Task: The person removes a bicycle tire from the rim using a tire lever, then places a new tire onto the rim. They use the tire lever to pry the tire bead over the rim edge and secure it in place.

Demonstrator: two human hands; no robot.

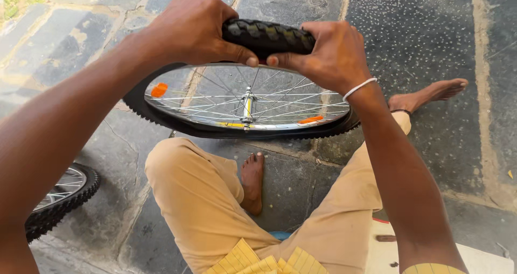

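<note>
Tyre (267, 35) top edge clamped by left hand (189, 29), right hand (329, 53) fingers; wheel rim (245, 126) over lap, stone floor (420, 32) around.

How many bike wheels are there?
2. One wheel is held up in front, both hands, left hand and right hand, gripping its tyre at the top. A second wheel lies at the lower left, partly hidden.

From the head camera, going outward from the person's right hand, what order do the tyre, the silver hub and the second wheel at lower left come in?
1. Tyre: gripped by the right hand, top of the wheel.
2. Hub: below the hand, at the wheel's centre.
3. Second wheel: far lower left, on the stone floor.
</note>
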